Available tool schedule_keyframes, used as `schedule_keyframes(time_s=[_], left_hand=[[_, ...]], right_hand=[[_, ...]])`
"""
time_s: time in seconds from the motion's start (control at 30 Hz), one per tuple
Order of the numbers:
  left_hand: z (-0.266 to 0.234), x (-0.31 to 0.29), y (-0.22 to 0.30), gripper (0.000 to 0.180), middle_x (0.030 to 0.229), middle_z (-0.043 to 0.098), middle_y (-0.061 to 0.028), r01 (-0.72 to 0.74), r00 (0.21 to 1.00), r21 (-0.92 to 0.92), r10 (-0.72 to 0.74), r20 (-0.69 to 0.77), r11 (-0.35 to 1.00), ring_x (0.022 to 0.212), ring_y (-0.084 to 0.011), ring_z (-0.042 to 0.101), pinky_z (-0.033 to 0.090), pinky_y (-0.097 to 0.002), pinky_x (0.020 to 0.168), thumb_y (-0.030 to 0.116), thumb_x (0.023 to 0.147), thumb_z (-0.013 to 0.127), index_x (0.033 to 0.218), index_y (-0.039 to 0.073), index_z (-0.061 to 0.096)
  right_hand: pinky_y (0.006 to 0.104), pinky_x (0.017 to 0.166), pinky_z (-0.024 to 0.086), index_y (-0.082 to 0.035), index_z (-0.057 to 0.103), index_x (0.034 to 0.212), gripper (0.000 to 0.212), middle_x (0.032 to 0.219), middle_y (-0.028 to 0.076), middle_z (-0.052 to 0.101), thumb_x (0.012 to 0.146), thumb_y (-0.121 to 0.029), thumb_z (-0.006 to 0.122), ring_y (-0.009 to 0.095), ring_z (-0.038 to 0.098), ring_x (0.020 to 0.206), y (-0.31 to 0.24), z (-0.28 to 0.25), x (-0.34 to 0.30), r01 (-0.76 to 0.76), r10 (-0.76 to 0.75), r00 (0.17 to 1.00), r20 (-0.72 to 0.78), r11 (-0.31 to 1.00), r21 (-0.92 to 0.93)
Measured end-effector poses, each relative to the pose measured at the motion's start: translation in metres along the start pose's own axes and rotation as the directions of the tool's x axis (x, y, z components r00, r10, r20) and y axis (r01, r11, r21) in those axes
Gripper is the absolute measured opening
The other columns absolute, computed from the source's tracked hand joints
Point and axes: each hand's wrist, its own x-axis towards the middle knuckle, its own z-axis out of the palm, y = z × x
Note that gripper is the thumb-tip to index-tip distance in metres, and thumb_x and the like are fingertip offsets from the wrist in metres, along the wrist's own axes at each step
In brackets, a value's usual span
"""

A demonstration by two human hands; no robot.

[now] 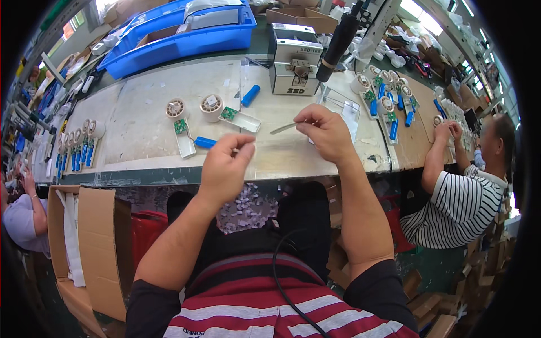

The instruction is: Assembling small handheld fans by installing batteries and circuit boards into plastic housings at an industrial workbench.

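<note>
Between the thumb and fingers of my right hand [327, 132] is a thin grey strip [283, 129], its free end pointing left above the table. My left hand [226, 169] is closed in a pinch over the table's near edge; whatever is between its fingertips cannot be made out. Just beyond it lies a blue battery cell [205, 142]. Two open fan units sit farther off: a left one with a white round head [176, 109] and a right one with a similar head [211, 107], each joined to a white handle shell with a green circuit board. Another blue cell [251, 96] rests behind them.
A blue bin [180, 42] and a grey machine [296, 62] stand at the back, beside a hanging black tool [340, 45]. More fan units [389, 104] crowd the right. A cardboard box [98, 242] is at lower left. Co-workers sit on both sides.
</note>
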Motion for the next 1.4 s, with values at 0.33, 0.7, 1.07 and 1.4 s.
schedule_keyframes(time_s=[0.33, 0.7, 1.07, 1.4], left_hand=[[0.016, 0.032, 0.000, 0.025, 0.094, 0.070, -0.0078, 0.477, 0.858, -0.582, -0.206, 0.471, 0.659, 0.081, -0.0174, 0.067, 0.054, -0.0322, 0.074, 0.014, 0.102, 0.070, 0.121, -0.003, 0.068], [0.016, 0.033, -0.011, 0.026, 0.094, 0.070, -0.0049, 0.433, 0.894, -0.526, -0.271, 0.357, 0.732, 0.080, -0.0121, 0.064, 0.052, -0.0264, 0.070, 0.010, 0.100, 0.071, 0.122, -0.002, 0.068], [0.064, 0.099, -0.012, 0.041, 0.103, 0.070, -0.0038, -0.316, 0.795, 0.662, 0.571, -0.208, 0.680, 0.079, -0.0094, 0.062, 0.051, -0.0250, 0.073, 0.024, 0.102, 0.066, 0.134, -0.002, 0.066], [0.055, 0.030, -0.008, 0.045, 0.117, 0.066, -0.0052, 0.014, 0.957, -0.531, 0.143, 0.253, 0.847, 0.086, -0.0075, 0.063, 0.052, -0.0228, 0.078, -0.004, 0.092, 0.078, 0.135, 0.000, 0.064]], right_hand=[[0.0249, 0.082, 0.054, -0.001, 0.076, 0.105, 0.016, 0.111, 0.005, 0.067, 0.091, 0.005, 0.075, 0.013, 0.067, 0.098, -0.004, 0.030, -0.027, 0.272, -0.274, 0.961, -0.046, 0.901, 0.338], [0.0224, 0.065, 0.053, 0.003, 0.071, 0.118, 0.021, 0.092, 0.002, 0.070, 0.099, -0.003, 0.070, 0.006, 0.063, 0.077, 0.005, 0.043, -0.025, -0.010, 0.148, 0.971, -0.187, 0.809, 0.588], [0.0247, 0.059, 0.056, 0.004, 0.066, 0.115, 0.019, 0.088, 0.006, 0.069, 0.097, -0.001, 0.070, 0.011, 0.066, 0.072, 0.001, 0.028, -0.025, 0.027, 0.291, 0.900, -0.325, 0.707, 0.707], [0.0290, 0.060, 0.058, 0.001, 0.059, 0.113, 0.019, 0.085, 0.010, 0.069, 0.099, -0.002, 0.071, 0.017, 0.069, 0.069, 0.008, 0.044, -0.042, -0.100, 0.203, 0.978, 0.045, 0.270, 0.958]])
